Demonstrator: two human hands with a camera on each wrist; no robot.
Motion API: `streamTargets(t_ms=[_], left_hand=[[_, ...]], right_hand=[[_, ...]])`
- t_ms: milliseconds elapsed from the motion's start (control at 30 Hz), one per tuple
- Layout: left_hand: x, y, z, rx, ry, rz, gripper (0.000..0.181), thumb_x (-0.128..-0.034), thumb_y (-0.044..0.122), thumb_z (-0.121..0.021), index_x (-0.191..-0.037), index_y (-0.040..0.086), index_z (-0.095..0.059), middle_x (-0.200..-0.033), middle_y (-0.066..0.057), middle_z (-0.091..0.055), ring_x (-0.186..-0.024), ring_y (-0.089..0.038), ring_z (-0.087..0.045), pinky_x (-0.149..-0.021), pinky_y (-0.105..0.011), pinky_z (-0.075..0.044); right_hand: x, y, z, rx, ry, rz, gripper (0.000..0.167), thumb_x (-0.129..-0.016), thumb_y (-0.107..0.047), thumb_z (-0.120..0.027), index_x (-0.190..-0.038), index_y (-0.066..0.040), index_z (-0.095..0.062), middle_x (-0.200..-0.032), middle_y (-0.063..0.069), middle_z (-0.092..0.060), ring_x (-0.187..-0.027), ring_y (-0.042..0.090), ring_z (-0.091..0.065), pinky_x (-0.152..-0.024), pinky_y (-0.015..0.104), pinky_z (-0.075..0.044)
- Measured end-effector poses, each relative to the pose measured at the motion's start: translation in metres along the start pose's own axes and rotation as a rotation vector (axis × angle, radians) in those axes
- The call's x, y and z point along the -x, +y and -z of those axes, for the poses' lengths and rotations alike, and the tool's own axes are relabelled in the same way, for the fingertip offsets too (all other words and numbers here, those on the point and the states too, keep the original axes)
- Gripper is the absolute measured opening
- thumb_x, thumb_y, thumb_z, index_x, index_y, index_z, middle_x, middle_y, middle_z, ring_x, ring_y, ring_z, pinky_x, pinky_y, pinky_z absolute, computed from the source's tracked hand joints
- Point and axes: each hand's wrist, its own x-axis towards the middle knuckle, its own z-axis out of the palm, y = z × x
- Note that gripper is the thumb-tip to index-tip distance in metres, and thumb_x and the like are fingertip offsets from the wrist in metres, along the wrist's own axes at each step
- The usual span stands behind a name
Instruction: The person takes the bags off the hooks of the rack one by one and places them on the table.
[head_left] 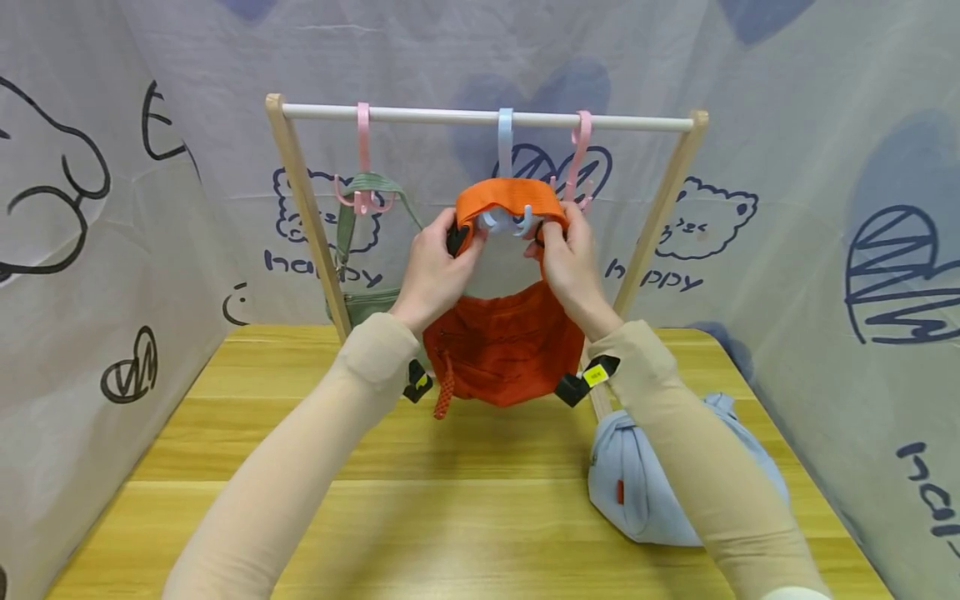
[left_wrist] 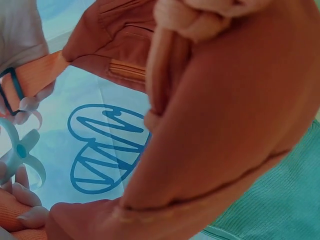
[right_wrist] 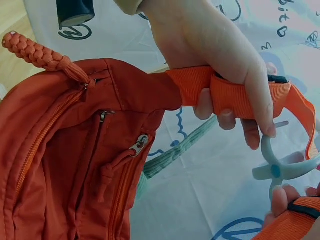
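An orange-red waist bag [head_left: 502, 350] hangs beneath both hands, its orange strap [head_left: 510, 193] arched at the light blue hook [head_left: 506, 142]. At the strap's left side, my left hand [head_left: 438, 267] grips the webbing by a black buckle [head_left: 457, 240]. My right hand [head_left: 572, 262] pinches the opposite side, near a black slider [right_wrist: 305, 210]. Prongs of the hook [right_wrist: 276, 171] show below the arch, between the hands; whether the strap bears on them I cannot tell. A braided zipper pull [right_wrist: 40, 52] dangles from the bag.
A wooden-legged rack with a white rod [head_left: 450, 115] stands on the wood table [head_left: 420, 517]. Pink hooks hang either side; the left one [head_left: 363, 150] carries a green bag [head_left: 367, 304]. A light blue bag [head_left: 637, 492] lies at right, partly behind my right forearm.
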Motion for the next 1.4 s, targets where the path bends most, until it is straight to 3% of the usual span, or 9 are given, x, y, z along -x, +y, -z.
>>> streamTargets(t_ms=[133,367,500,700,933,1200,1400], left_hand=[[0.001,0.001,0.000,-0.005,-0.003,-0.003,0.028,-0.1021,0.023,-0.059,-0.122,0.004,-0.059,-0.098,-0.013,-0.063,-0.082,-0.025,-0.053,-0.074,-0.032,-0.044],[0.003,0.002,0.001,-0.023,0.002,-0.011,0.030,-0.1026,0.024,-0.058,-0.125,0.005,-0.059,-0.100,-0.014,-0.064,-0.080,-0.025,-0.054,-0.073,-0.032,-0.044],[0.004,0.002,0.002,-0.027,0.010,-0.013,0.028,-0.1023,0.024,-0.059,-0.123,0.004,-0.060,-0.099,-0.014,-0.064,-0.080,-0.025,-0.054,-0.072,-0.032,-0.044],[0.006,0.001,0.005,-0.021,0.034,-0.034,0.028,-0.1017,0.022,-0.059,-0.124,0.005,-0.060,-0.100,-0.014,-0.063,-0.080,-0.026,-0.053,-0.075,-0.033,-0.044],[0.014,-0.003,0.006,-0.021,0.030,-0.076,0.042,-0.1009,0.021,-0.062,-0.141,0.010,-0.053,-0.130,-0.012,-0.064,-0.101,-0.025,-0.059,-0.092,-0.040,-0.049],[0.018,-0.003,0.005,-0.046,0.016,-0.136,0.042,-0.1004,0.021,-0.063,-0.140,0.009,-0.054,-0.129,-0.012,-0.065,-0.105,-0.025,-0.061,-0.095,-0.041,-0.050],[0.021,-0.004,0.005,-0.028,0.009,-0.131,0.041,-0.1004,0.019,-0.063,-0.139,0.009,-0.054,-0.128,-0.013,-0.065,-0.103,-0.026,-0.060,-0.093,-0.042,-0.049]], right_hand=[[0.002,-0.002,-0.001,-0.010,0.037,0.084,0.018,-0.107,-0.010,-0.035,-0.114,-0.002,-0.049,-0.091,0.003,-0.055,-0.072,0.020,-0.057,-0.070,0.020,-0.050],[0.008,-0.005,-0.004,-0.036,0.072,0.245,0.019,-0.107,-0.005,-0.034,-0.118,0.002,-0.048,-0.093,0.005,-0.054,-0.076,0.016,-0.057,-0.075,0.021,-0.053],[0.011,-0.005,-0.003,-0.019,0.072,0.298,0.020,-0.107,-0.005,-0.035,-0.117,0.005,-0.049,-0.094,0.009,-0.056,-0.076,0.016,-0.058,-0.075,0.021,-0.054],[0.019,0.000,0.000,0.034,0.059,0.318,0.021,-0.108,-0.008,-0.036,-0.115,0.006,-0.050,-0.095,0.018,-0.058,-0.071,0.016,-0.056,-0.071,0.021,-0.051],[0.028,0.009,0.006,0.079,0.021,0.286,0.022,-0.107,-0.007,-0.036,-0.119,0.005,-0.051,-0.095,0.019,-0.060,-0.072,0.016,-0.055,-0.071,0.020,-0.051],[0.036,0.014,0.012,0.110,-0.013,0.264,0.023,-0.106,-0.005,-0.036,-0.121,0.004,-0.050,-0.098,0.019,-0.061,-0.075,0.016,-0.057,-0.074,0.020,-0.051],[0.038,0.013,0.012,0.119,-0.058,0.270,0.023,-0.106,-0.006,-0.038,-0.126,0.004,-0.044,-0.099,0.019,-0.058,-0.079,0.020,-0.055,-0.076,0.023,-0.051]])
